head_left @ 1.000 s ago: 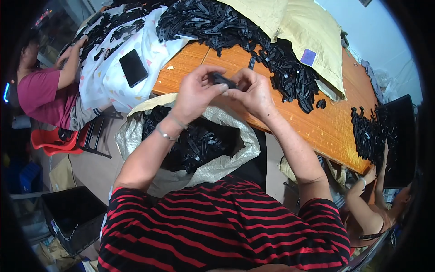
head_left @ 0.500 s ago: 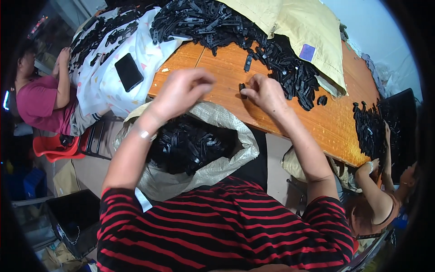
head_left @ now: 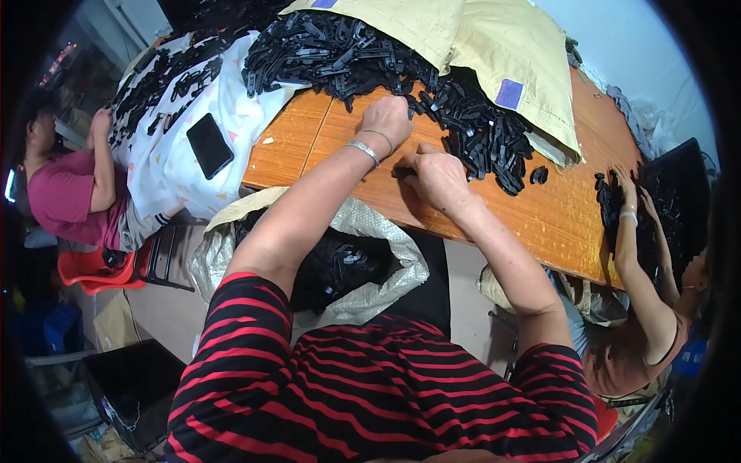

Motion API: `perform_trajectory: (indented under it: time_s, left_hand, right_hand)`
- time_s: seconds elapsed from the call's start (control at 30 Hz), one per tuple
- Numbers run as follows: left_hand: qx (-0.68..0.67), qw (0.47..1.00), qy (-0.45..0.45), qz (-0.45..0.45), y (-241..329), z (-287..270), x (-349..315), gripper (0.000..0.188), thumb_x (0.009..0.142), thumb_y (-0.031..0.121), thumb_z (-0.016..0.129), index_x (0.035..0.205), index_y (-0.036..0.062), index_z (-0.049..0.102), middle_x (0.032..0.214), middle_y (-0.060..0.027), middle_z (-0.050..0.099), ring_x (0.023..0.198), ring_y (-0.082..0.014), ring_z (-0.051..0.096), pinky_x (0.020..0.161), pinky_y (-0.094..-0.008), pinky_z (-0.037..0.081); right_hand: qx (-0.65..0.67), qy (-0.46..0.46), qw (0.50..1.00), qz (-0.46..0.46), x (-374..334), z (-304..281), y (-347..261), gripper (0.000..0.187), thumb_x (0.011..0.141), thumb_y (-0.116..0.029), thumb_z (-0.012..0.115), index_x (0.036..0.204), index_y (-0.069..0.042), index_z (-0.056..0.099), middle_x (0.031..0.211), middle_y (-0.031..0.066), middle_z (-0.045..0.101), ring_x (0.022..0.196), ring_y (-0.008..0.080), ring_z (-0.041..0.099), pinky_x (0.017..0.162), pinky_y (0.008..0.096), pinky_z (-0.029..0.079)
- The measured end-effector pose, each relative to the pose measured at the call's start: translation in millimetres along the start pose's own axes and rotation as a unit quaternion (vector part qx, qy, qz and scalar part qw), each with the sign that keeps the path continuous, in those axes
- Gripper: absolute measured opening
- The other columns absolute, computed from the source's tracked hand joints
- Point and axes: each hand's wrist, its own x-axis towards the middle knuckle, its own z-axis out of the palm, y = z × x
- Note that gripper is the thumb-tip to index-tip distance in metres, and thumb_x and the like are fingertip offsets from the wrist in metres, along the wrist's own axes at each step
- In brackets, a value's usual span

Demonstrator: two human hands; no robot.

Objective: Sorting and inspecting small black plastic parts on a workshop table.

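My left hand [head_left: 388,123] reaches over the wooden table to the near edge of a pile of small black plastic pieces [head_left: 332,54]. Its fingers are closed at the end of one long black piece, and the fingertips are partly hidden. Closer to the table's front edge, my right hand [head_left: 438,177] pinches a small black plastic piece [head_left: 402,172] between thumb and fingers, low over the wood. Below my left forearm an open woven sack [head_left: 413,258] holds many similar black pieces.
Large tan paper sacks [head_left: 517,54] lie on the pile. A black phone [head_left: 210,146] rests on a patterned white sheet [head_left: 255,104]. A person in a maroon top [head_left: 65,189] sits at the left; another [head_left: 644,332] handles black pieces at the right. A black bin [head_left: 135,386] stands lower left.
My left hand has moved forward and right from above the sack to the pile's edge. My right hand stays near the same spot with its piece, tilted lower. The person at right has reached forward.
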Motion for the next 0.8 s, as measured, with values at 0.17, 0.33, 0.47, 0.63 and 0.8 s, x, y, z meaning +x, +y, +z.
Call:
perform_trajectory:
  time_s: [0.17, 0.33, 0.47, 0.63, 0.8]
  left_hand:
    - [-0.049, 0.996, 0.071, -0.01, -16.1, 0.7, -19.3, 0.025, 0.076, 0.024, 0.073, 0.087, 0.0033, 0.064, 0.079, -0.0172, 0.066, 0.078, -0.0319, 0.065, 0.073, -0.0403, 0.052]
    - [-0.411, 0.912, 0.013, 0.012, -35.8, -10.6, -55.5, 0.016, 0.081, 0.004, 0.069, 0.094, 0.0005, 0.061, 0.088, -0.0058, 0.066, 0.077, -0.0112, 0.063, 0.069, -0.0239, 0.05]
    - [-0.505, 0.863, -0.025, -0.026, -19.2, -39.4, -84.8, 0.021, 0.083, -0.003, 0.065, 0.103, -0.0013, 0.061, 0.097, -0.0045, 0.064, 0.081, -0.0089, 0.062, 0.07, -0.0216, 0.05]
    - [-0.613, 0.789, -0.01, -0.024, -17.6, -54.1, -100.3, 0.024, 0.079, -0.007, 0.064, 0.102, -0.0026, 0.063, 0.087, -0.0059, 0.066, 0.075, -0.0099, 0.064, 0.07, -0.0222, 0.053]
    - [-0.582, 0.813, 0.001, -0.017, -18.1, -59.7, -107.4, 0.021, 0.081, -0.007, 0.063, 0.102, -0.0039, 0.062, 0.088, -0.0065, 0.066, 0.076, -0.0097, 0.064, 0.069, -0.0216, 0.053]
  right_hand:
    - [0.079, 0.086, 0.992, -0.048, -14.4, -2.1, 15.4, 0.022, 0.078, -0.01, 0.067, 0.1, -0.014, 0.068, 0.086, 0.0148, 0.059, 0.089, 0.0343, 0.061, 0.075, 0.0416, 0.051]
    - [0.136, 0.165, 0.976, -0.052, -11.4, -29.3, 2.2, 0.022, 0.084, -0.007, 0.066, 0.106, -0.007, 0.065, 0.082, 0.0115, 0.057, 0.077, 0.0298, 0.059, 0.071, 0.0368, 0.05]
    - [0.141, 0.258, 0.951, -0.094, 1.2, -38.5, -14.6, 0.021, 0.087, -0.006, 0.062, 0.107, -0.007, 0.065, 0.074, 0.0118, 0.057, 0.066, 0.0293, 0.06, 0.062, 0.0347, 0.05]
    - [0.075, 0.23, 0.962, -0.128, 1.3, -43.9, -28.9, 0.021, 0.083, -0.008, 0.068, 0.104, -0.006, 0.067, 0.077, 0.0112, 0.058, 0.067, 0.0281, 0.062, 0.06, 0.0351, 0.051]
    - [0.05, 0.227, 0.963, -0.133, 0.2, -50.2, -35.1, 0.021, 0.08, -0.008, 0.07, 0.101, -0.006, 0.067, 0.085, 0.0111, 0.059, 0.069, 0.0274, 0.062, 0.06, 0.0336, 0.051]
